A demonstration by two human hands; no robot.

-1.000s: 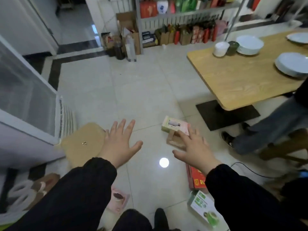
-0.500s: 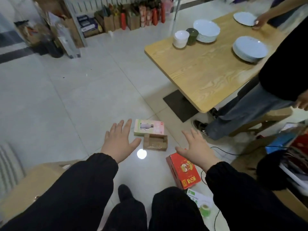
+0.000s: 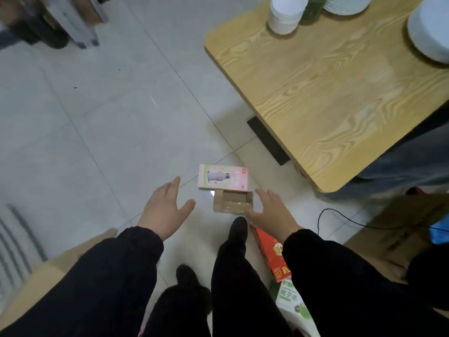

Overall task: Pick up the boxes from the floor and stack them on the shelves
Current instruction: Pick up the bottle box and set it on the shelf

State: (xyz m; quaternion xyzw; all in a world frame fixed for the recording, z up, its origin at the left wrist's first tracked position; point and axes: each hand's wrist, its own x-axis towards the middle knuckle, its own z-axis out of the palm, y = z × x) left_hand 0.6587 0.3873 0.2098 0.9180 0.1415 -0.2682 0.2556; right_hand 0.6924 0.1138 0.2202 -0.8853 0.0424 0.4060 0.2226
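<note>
A pink box (image 3: pixel 223 177) with a bottle picture lies flat on the tiled floor. Touching its near side sits a small brown cardboard box (image 3: pixel 232 202). A red box (image 3: pixel 272 254) lies nearer to me, partly under my right sleeve, and a white-and-green box (image 3: pixel 291 300) lies below it. My left hand (image 3: pixel 166 205) hovers open, left of the brown box, holding nothing. My right hand (image 3: pixel 272 212) is open too, fingers spread at the brown box's right edge; I cannot tell if it touches.
A wooden table (image 3: pixel 328 98) with white bowls (image 3: pixel 285 14) and stacked plates (image 3: pixel 430 32) overhangs at the right. Another person's leg (image 3: pixel 401 166) stands beyond it. A black cable (image 3: pixel 340 215) crosses the floor. Large cardboard boxes sit at right (image 3: pixel 398 229) and lower left (image 3: pixel 60 271).
The view has tilted down and moved closer to the boxes. Both hands have stayed open and come nearer to the brown box, the right one reaching its edge.
</note>
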